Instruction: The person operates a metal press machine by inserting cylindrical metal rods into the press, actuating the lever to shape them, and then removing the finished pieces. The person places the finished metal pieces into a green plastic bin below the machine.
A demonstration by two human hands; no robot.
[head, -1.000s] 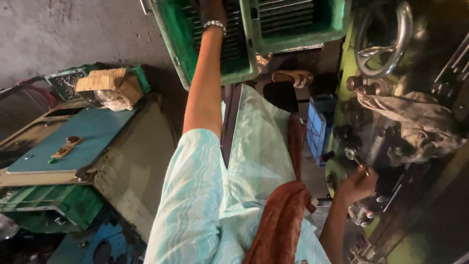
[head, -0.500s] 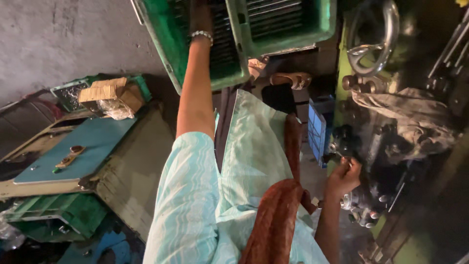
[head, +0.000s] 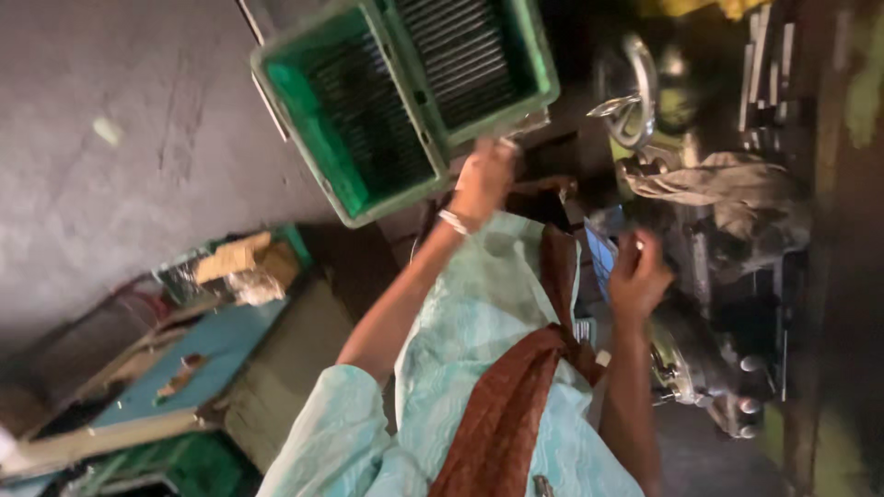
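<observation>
Since our left hand [head: 483, 179] grips the green crate [head: 405, 101] at its six o'clock rim, we judge it stiff and light, while our right hand [head: 637, 276] curls half-closed near the dark machine [head: 727, 304], grip unclear.

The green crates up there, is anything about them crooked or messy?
Yes. The two green crates sit tilted, and the picture is blurred. The left hand is at the lower edge of the right crate; whether it grips is unclear. A crumpled grey cloth is draped untidily over the dark machine, above the right hand.

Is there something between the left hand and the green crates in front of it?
Nothing visible. The left hand is raised at the lower edge of the green crates, with no object between them; whether it touches them is blurred.
</observation>
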